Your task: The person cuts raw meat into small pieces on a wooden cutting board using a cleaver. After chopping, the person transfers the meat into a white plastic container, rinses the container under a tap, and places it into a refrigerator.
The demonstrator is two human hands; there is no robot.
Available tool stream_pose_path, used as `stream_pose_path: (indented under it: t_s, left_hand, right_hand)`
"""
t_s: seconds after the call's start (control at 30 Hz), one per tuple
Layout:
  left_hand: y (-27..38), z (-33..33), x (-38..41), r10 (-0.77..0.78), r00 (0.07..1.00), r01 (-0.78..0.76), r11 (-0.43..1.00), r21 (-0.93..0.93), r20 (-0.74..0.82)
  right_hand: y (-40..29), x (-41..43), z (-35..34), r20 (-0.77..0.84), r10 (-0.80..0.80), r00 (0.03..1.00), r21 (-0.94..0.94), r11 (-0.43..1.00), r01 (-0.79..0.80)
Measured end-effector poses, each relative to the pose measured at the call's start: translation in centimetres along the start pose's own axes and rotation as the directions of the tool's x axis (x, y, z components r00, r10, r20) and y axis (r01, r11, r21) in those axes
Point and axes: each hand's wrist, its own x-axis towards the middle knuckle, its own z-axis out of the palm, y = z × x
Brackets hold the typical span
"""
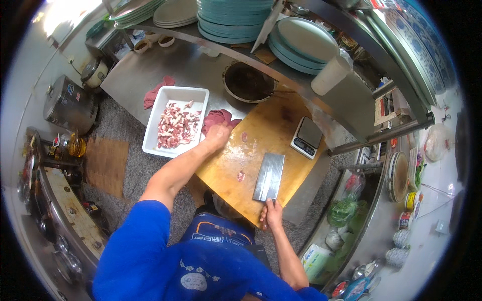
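Observation:
My right hand (pixel 272 216) grips the handle of a Chinese cleaver (pixel 269 177), whose broad blade lies over the wooden cutting board (pixel 222 165). At the board's left edge, my left hand (pixel 219 136) is closed on a crumpled dark red cloth (pixel 218 117); its fingertips are partly hidden. Just left of that cloth stands a white plastic tray (pixel 150 141) holding cut strips of raw meat (pixel 175 126). Two small meat scraps stay on the board, one near its middle (pixel 244 137) and one nearer me (pixel 241 175).
A digital kitchen scale (pixel 309 133) sits on the board's right side. Behind are a dark round pan (pixel 248 83) and another red cloth (pixel 156 94). Stacked plates (pixel 235 22) fill the overhead shelf (pixel 214 49). Bagged vegetables (pixel 342 212) lie at right.

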Motion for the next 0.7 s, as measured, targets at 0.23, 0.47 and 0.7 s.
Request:
stream_pose_path:
  t_s: [0.23, 0.47, 0.7]
  left_hand:
    - [5.8, 0.1, 1.5, 0.258, 0.933, -0.303, 0.939, -0.163, -0.251]
    - [11.5, 3.5, -8.0, 0.065, 0.985, -0.115, 0.938, -0.327, -0.158]
    - [17.9, 4.5, -12.3, -0.248, 0.949, 0.152, 0.903, -0.402, -0.196]
  right_hand:
    - [2.3, 0.9, 0.4, -0.094, -0.157, 0.983, -0.189, 0.972, 0.138]
    - [1.8, 0.2, 1.1, -0.112, -0.178, 0.978, -0.203, 0.967, 0.153]
    - [3.3, -0.6, 4.6, 0.059, -0.179, 0.982, -0.170, 0.968, 0.187]
